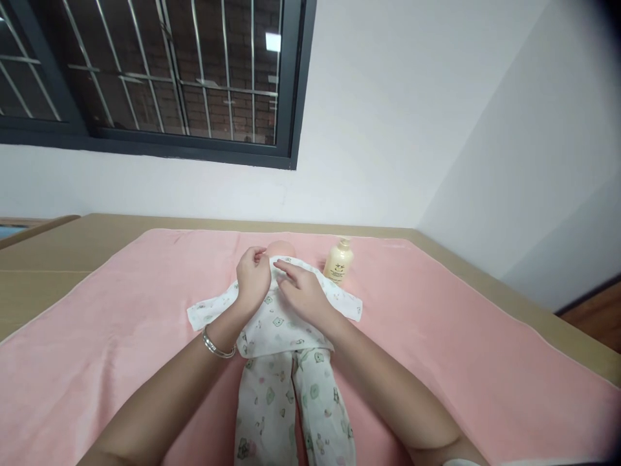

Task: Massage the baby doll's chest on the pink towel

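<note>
Two hands by the neck of a little white top

A person has both hands up by the neck of a white top w/ small green & pink pics on it. The top lies flat on a pink sheet, abt. midway btwn the L and R edges, closer to the far edge. One sleeve points to the sheet's L edge, the other sleeve to its R edge.

The L hand has its fingers curled in, at the L side of the neck; can't tell if it pinches any cloth. The R hand is over the chest, thumb & fingers apart, w/ no cloth seen btwn them. The two hands are nr each other, not touching.

A round pink thing pokes out past the neck, toward the far edge. White pants w/ the same sort of pics lie just below the top, legs toward the near side.

A cream bottle stands R of the top, nr the far edge. Shiny bangles sit on the L wrist. Past the sheet: tan board, white wall, dark window w/ bars.
</note>
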`<state>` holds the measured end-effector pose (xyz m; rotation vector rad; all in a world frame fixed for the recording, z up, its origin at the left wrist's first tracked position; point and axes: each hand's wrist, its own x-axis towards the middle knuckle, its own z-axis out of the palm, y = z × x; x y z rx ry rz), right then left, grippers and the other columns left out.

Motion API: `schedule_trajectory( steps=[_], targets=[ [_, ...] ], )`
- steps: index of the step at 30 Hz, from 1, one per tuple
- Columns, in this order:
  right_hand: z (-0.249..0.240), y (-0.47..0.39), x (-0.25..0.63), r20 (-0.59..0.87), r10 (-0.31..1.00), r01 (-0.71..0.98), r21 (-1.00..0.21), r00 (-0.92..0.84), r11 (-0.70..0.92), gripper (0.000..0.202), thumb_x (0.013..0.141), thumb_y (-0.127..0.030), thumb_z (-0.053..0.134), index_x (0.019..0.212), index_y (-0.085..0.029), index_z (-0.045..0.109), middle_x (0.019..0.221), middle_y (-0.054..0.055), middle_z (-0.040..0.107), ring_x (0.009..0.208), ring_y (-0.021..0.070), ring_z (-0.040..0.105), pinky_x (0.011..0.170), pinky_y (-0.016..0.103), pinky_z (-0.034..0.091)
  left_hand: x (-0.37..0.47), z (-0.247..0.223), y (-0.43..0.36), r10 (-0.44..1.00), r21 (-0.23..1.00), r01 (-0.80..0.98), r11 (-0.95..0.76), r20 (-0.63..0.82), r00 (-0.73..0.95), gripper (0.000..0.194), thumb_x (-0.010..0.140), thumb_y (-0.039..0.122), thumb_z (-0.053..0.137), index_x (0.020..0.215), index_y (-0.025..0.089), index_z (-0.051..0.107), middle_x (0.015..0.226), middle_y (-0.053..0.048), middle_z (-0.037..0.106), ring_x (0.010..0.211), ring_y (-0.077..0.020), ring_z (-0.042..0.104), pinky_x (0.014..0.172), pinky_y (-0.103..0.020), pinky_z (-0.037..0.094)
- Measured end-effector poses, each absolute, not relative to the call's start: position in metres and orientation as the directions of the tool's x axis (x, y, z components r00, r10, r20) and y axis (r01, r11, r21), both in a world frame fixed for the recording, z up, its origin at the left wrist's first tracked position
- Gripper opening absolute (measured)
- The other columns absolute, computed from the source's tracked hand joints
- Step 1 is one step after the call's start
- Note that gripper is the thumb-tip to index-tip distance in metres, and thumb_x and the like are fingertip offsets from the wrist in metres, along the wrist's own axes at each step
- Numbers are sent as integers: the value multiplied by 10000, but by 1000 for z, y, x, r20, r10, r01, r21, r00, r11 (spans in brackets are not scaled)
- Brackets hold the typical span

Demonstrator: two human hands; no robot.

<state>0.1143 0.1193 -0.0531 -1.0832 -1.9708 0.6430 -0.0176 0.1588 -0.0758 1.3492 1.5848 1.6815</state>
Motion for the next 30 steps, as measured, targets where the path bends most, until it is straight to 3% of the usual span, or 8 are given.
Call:
schedule_trajectory(
  steps=[3,8,16,22,26,30],
  targets=[
    [-76,143,116,370,849,638,-561,-377,527,488,886,-157,438,1345,-141,601,1419,118,569,1373,251,473,1172,437,360,-18,-100,174,827,891,399,-216,384,-411,249,846,172,470,1015,179,653,1045,-81,702,1004,-221,648,934,-357,502],
    [-102,162,117,321,776,691,-353,-543,631,445,913,-176,453,1328,-149,612,1444,126,544,1418,260,409,1198,481,290,-23,-138,191,838,836,518,-181,407,-364,250,811,122,437,914,183,656,1003,-89,696,1022,-237,635,954,-375,489],
    [-110,187,129,279,805,717,-364,-524,594,535,1012,-410,381,1442,-112,496,1552,146,393,1491,287,260,1225,510,191,-24,-150,196,855,813,555,-176,405,-322,215,780,140,471,880,194,653,997,-83,701,1026,-241,627,978,-379,472],
    [-112,170,115,303,851,833,-230,-429,503,517,1007,-325,374,1432,-52,483,1512,206,437,1447,314,347,1201,487,253,-23,-149,192,853,805,585,-97,370,-367,204,792,179,480,882,193,662,1006,-98,708,1009,-263,627,956,-401,470],
    [-111,154,107,361,765,789,-116,-533,604,476,987,-262,383,1389,-58,537,1430,206,534,1409,334,396,1187,492,273,-24,-150,192,859,803,585,-117,377,-347,217,796,187,473,876,189,675,984,-100,715,999,-256,633,945,-386,470],
    [-108,168,119,307,749,725,-214,-586,655,470,991,-303,413,1415,-142,535,1498,123,484,1438,289,365,1203,454,261,-24,-150,191,858,800,587,-119,381,-345,237,803,203,464,893,184,682,1005,-106,717,1021,-267,630,957,-398,464]
  ],
)
